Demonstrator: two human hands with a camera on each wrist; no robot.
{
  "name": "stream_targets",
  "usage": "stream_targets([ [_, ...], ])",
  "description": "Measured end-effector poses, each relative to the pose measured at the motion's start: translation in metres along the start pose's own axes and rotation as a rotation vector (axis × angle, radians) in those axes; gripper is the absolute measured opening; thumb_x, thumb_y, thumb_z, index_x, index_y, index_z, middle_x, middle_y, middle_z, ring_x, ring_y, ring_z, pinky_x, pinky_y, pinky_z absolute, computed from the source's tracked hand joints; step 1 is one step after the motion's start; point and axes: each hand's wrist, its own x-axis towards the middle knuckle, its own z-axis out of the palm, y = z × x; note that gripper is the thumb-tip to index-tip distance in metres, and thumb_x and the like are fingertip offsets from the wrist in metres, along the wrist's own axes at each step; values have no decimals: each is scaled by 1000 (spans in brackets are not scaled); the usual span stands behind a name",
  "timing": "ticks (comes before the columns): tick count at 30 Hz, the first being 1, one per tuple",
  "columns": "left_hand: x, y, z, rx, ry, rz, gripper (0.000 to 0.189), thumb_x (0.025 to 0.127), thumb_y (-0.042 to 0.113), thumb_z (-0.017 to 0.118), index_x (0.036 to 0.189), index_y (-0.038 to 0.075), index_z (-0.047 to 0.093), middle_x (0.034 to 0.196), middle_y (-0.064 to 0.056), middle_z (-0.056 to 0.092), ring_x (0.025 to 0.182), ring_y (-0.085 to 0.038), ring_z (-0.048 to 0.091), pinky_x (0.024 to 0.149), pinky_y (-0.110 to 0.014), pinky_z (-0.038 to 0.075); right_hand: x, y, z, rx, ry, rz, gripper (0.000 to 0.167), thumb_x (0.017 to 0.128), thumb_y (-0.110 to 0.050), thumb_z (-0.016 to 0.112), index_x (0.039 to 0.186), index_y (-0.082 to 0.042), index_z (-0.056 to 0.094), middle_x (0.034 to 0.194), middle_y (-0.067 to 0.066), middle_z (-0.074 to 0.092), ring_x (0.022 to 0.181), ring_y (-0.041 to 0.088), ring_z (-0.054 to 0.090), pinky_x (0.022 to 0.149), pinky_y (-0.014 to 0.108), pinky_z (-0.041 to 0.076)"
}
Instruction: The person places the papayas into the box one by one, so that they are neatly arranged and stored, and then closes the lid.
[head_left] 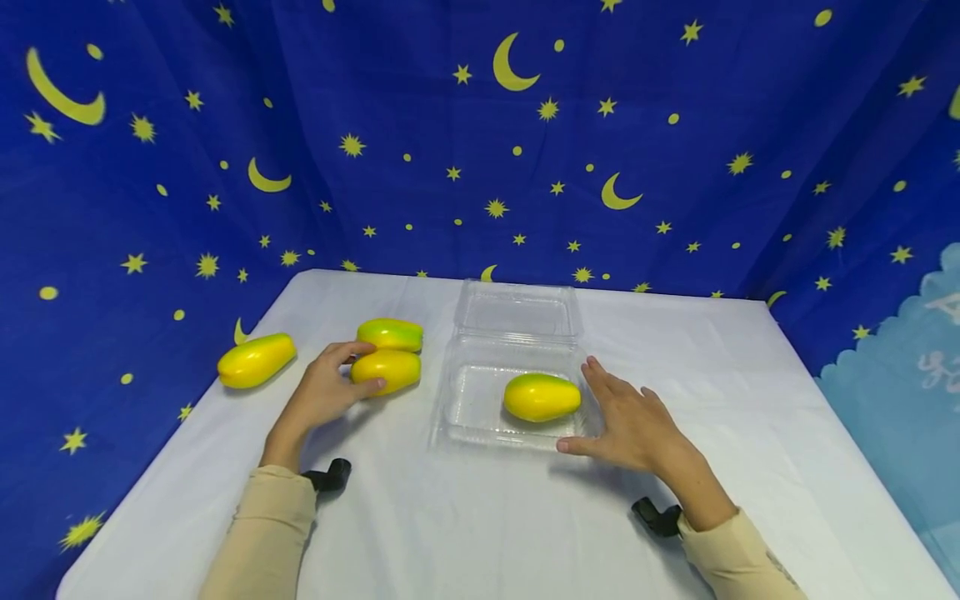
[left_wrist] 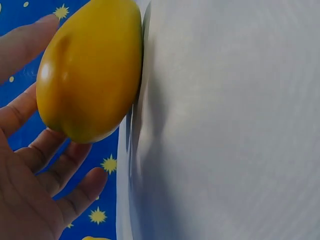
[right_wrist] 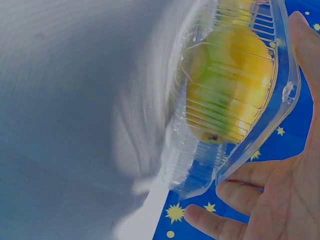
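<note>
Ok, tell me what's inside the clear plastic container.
One yellow-green fruit lies in the base of the clear container, whose lid is folded back. Nothing else shows inside; the patch directly beneath the fruit is covered and can't be seen.

Curtained booth-like space, blue moon-and-star drapes (head_left: 450,125), white-clothed table (head_left: 480,517)

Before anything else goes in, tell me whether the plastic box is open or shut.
Open: the lid lies folded back behind the box, and one fruit sits uncovered inside.

Head view bright, wrist views dimmer, shadowed
</note>
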Motion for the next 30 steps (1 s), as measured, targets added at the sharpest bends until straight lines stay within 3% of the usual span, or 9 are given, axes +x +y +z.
stream_targets([
  [10, 1, -1, 5, 0, 9, 8, 67, 83, 46, 80, 140, 19, 55, 146, -14, 50, 132, -37, 48, 107, -60, 41, 0, 0, -1, -10, -7, 0, 131, 66, -98, 46, 161, -12, 21, 169, 7, 18, 145, 41, 37, 108, 76, 28],
  [17, 1, -1, 6, -5, 13, 16, 63, 83, 41, 81, 137, 19, 56, 140, -12, 53, 127, -36, 50, 103, -57, 44, 0, -1, 0, -7, -3, 4, 122, 72, -85, 62, 160, -11, 23, 168, 6, 19, 145, 40, 38, 107, 77, 28],
  [30, -3, 5, 4, -73, 34, 15, 67, 83, 46, 81, 138, 18, 56, 143, -10, 52, 127, -35, 51, 103, -54, 46, -1, -1, -1, 0, 5, -1, 123, 71, -86, 61, 160, -11, 22, 168, 7, 20, 145, 40, 38, 107, 77, 27],
])
